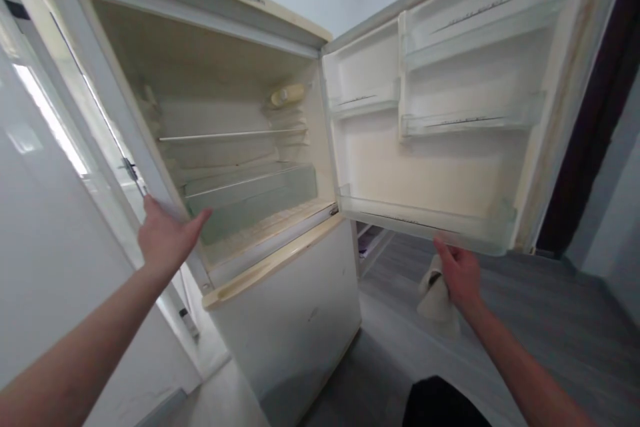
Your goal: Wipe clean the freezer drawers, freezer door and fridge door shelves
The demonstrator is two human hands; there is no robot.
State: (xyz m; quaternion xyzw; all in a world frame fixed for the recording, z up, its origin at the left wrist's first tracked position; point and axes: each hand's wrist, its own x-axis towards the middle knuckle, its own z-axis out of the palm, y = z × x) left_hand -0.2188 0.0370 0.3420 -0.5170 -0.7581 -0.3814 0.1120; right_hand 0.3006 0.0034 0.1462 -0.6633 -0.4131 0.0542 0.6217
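Note:
The fridge [280, 320] stands before me with its upper door [435, 167] swung out to the right. My left hand [165, 230] is against the left front edge of the fridge's upper compartment [220, 110]. Its thumb is spread to the right across the opening, and the other fingers are partly hidden. Closed around a pale cloth [436, 310], my right hand [460, 273] is just under the door's lower edge, its thumb at the bottom door shelf [425, 217]. The cloth hangs down from the fingers.
Inside the compartment are a shelf [235, 135], a clear drawer [255, 197] and a yellowed lamp cover [287, 95]. A white panel [65, 247] stands close on the left. Grey flooring [530, 327] lies below the door, with a dark frame [590, 167] beyond it.

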